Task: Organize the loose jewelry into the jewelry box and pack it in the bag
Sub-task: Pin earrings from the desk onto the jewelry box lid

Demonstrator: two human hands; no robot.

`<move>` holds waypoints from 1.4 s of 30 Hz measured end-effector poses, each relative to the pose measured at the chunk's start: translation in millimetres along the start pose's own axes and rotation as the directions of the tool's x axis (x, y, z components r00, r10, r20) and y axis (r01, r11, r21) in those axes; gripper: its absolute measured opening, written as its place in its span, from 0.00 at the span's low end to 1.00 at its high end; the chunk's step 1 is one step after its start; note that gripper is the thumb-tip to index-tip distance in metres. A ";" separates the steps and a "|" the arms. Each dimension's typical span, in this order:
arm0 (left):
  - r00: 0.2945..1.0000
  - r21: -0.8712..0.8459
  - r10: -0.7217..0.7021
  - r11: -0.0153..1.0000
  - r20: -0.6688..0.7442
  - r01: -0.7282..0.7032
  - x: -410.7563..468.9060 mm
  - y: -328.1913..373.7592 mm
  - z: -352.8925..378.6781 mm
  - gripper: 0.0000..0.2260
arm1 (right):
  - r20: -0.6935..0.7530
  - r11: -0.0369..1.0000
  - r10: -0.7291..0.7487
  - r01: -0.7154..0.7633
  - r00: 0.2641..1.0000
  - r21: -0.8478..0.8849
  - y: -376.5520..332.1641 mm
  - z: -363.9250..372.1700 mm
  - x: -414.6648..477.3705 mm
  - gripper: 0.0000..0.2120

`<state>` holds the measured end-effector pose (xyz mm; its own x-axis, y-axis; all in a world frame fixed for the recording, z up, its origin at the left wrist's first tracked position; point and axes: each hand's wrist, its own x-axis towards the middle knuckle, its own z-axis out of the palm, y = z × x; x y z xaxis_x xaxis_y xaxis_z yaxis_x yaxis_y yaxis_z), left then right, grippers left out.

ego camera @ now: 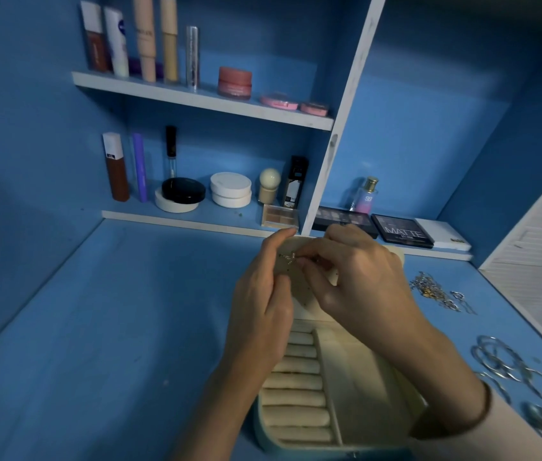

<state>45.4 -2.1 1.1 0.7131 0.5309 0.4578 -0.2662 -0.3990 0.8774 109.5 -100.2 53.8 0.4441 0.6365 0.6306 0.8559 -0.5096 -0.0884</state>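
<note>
Left hand (259, 294) is gripping the jewelry box's (296, 399) raised lid (301, 302); right hand (356, 281) is pinching 1 silver piece (288, 257) against it. Bangles (502, 361) are lying right of the box.

Jewelry box (362, 377): open, cream-lined, on the table with its front toward the wearer. Left section held a column of padded ring rolls (296, 394); a plain compartment lay to their right. Lid (304, 306) stood upright at the rear, its inner panel perforated.

Small silver piece (288, 257): pinched by the right hand (356, 277) against the panel, while the left hand (259, 301) gripped the lid's left edge.

Chain heap (429, 289) lay right of the box, and the silver bangles (502, 361) lay nearer.
</note>
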 end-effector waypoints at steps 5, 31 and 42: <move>1.000 -0.006 0.013 1.000 -0.020 -0.013 0.0 -0.6 1.3 0.20 | -0.084 0.996 0.084 -0.084 0.993 0.000 -5.6 3.8 0.8 0.06; 0.990 0.065 0.112 0.992 -0.086 -0.106 1.1 -3.1 3.6 0.08 | -0.070 0.933 0.266 -0.239 0.961 0.270 81.1 -33.4 -78.8 0.02; 0.988 0.100 0.111 0.990 -0.107 -0.100 2.9 -11.9 2.1 0.11 | 0.087 0.840 0.470 -0.475 0.879 0.261 127.3 -12.5 -111.8 0.11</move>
<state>52.0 2.6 -8.3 0.6061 0.5602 0.5647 -0.2698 -0.5231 0.8084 165.5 -243.4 -18.3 0.8152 0.3704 0.4453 0.5775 -0.5792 -0.5753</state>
